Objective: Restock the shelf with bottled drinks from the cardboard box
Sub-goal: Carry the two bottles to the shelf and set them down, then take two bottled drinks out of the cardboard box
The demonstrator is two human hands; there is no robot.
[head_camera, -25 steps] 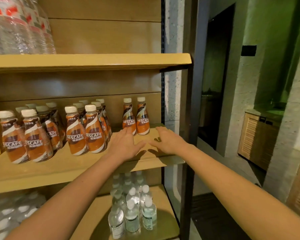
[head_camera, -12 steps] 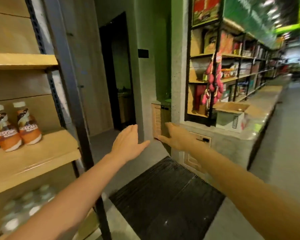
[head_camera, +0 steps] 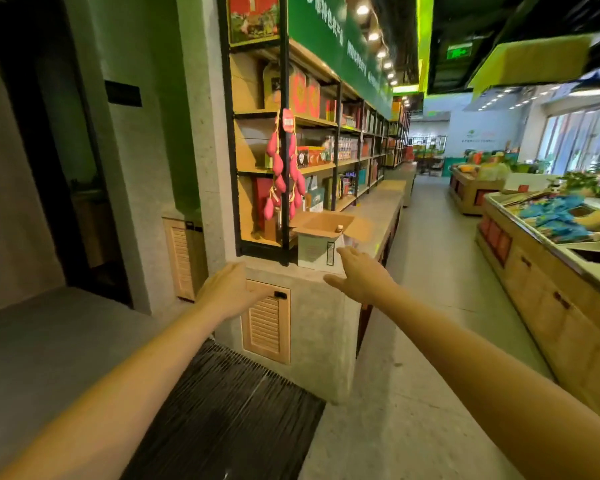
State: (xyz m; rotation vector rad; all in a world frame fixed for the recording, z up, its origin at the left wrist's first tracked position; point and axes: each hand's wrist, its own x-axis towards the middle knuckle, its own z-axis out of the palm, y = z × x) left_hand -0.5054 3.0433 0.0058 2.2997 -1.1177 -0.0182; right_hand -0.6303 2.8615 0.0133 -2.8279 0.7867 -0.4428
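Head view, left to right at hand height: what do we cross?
Dark doorway → small louvred panel → left hand → cardboard box → right hand → wooden display counter.

A long aisle runs ahead over a pale grey floor [head_camera: 430, 258]. On the left, black-framed wooden shelves [head_camera: 314, 121] stand on a concrete counter [head_camera: 378, 206] with a louvred wooden door [head_camera: 265, 329], under a green sign band [head_camera: 312, 29] and a row of spotlights [head_camera: 373, 36]. A black ribbed mat [head_camera: 222, 410] lies below; windows [head_camera: 579, 140] brighten the far right.
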